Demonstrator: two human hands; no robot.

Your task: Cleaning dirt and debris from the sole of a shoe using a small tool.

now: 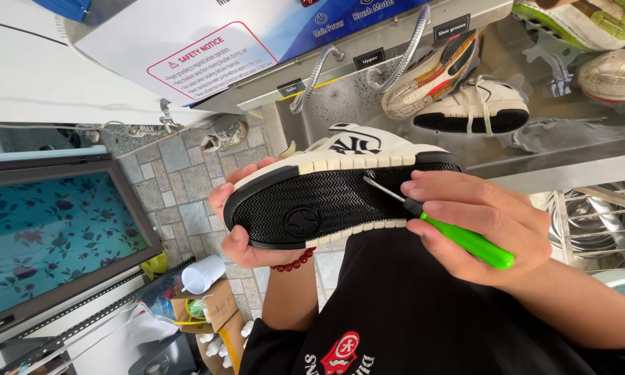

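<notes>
Fingers of the right hand pinch tight around a slim screwdriver with a bright green plastic handle, its metal tip set into the tread. And the left hand is wrapped firmly about the heel end of a cream leather sneaker with a black zigzag rubber sole, sole turned up toward the camera, held in the air above the person's black shirt. A red bead bracelet sits at the left wrist. Behind, a steel sink holds several more worn sneakers, with flexible metal hoses hanging over it.
</notes>
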